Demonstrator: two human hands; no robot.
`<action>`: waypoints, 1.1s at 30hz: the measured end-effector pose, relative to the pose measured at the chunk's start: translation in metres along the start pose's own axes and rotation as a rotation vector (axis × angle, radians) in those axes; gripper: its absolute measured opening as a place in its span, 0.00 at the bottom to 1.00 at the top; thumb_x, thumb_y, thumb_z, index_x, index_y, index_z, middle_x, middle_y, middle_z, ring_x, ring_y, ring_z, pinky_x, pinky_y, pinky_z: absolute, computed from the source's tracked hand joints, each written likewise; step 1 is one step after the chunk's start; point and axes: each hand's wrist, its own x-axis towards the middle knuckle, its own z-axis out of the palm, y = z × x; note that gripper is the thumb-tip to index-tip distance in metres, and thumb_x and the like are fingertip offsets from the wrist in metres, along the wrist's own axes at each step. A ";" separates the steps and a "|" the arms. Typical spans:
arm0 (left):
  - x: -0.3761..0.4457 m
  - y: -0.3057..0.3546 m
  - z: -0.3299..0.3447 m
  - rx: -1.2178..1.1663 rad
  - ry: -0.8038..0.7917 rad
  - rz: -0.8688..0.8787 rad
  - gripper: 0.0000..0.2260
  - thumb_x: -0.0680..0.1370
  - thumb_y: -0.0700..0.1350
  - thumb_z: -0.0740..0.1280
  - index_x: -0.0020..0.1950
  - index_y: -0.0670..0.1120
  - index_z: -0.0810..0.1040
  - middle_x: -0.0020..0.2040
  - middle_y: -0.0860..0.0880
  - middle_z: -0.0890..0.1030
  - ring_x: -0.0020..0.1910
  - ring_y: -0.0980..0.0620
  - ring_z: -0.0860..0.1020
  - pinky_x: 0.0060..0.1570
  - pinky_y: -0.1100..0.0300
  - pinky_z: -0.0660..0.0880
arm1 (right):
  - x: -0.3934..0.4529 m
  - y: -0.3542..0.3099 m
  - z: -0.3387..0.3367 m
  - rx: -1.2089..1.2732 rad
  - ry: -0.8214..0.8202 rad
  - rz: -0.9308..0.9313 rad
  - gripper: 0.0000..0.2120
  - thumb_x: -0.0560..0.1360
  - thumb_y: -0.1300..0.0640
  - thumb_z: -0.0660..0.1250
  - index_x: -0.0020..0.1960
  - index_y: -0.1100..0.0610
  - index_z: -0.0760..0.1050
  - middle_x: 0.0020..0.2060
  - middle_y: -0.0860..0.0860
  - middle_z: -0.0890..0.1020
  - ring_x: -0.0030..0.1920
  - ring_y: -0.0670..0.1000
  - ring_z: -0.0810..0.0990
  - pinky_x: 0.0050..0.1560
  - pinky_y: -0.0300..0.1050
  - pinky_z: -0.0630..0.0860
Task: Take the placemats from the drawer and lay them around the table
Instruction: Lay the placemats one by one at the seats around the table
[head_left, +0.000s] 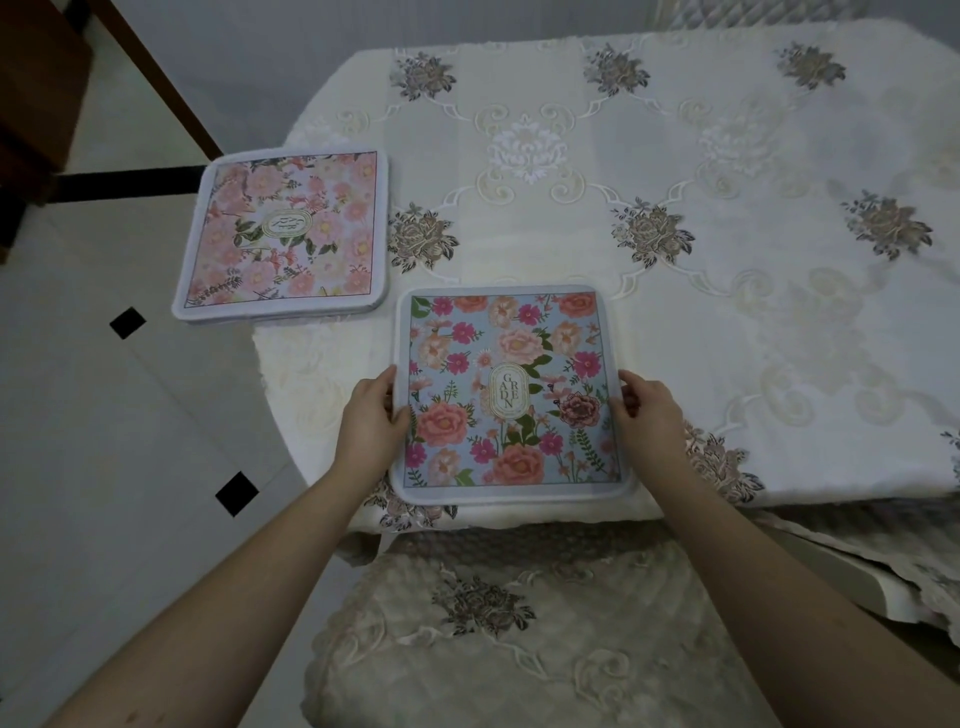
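A square blue floral placemat (509, 364) lies flat at the table's near edge. My left hand (371, 415) pinches its left border, thumb on top. My right hand (649, 410) holds the right border, thumb on top as well. At the table's left corner sits a pink floral placemat (283, 234), which looks like the top of a small stack and partly overhangs the edge. The table (727, 208) wears a cream embroidered cloth with flower motifs. No drawer is in view.
A chair with an embroidered cover (493, 623) stands tucked under the near edge, between my arms. Pale tiled floor (104, 415) with small black diamonds lies to the left. Dark wooden furniture (31, 104) fills the upper left corner.
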 end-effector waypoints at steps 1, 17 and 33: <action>0.000 0.000 0.001 -0.002 0.001 -0.013 0.25 0.78 0.40 0.68 0.74 0.49 0.69 0.52 0.48 0.71 0.45 0.50 0.75 0.50 0.57 0.73 | -0.001 -0.001 0.001 0.001 0.008 -0.001 0.18 0.80 0.58 0.64 0.70 0.56 0.72 0.54 0.55 0.74 0.49 0.48 0.72 0.52 0.41 0.69; 0.001 -0.004 0.010 0.263 0.165 0.028 0.25 0.76 0.55 0.66 0.69 0.44 0.71 0.60 0.41 0.72 0.59 0.40 0.70 0.56 0.46 0.69 | -0.001 -0.004 0.028 -0.281 0.245 0.037 0.25 0.79 0.58 0.65 0.75 0.56 0.66 0.64 0.60 0.73 0.63 0.63 0.70 0.62 0.61 0.62; 0.125 0.048 0.059 0.534 -0.091 0.474 0.30 0.80 0.53 0.40 0.81 0.44 0.53 0.81 0.48 0.52 0.80 0.51 0.49 0.78 0.53 0.43 | 0.096 -0.101 0.091 -0.397 -0.124 -0.567 0.29 0.80 0.49 0.42 0.80 0.57 0.52 0.79 0.52 0.54 0.79 0.50 0.49 0.78 0.49 0.45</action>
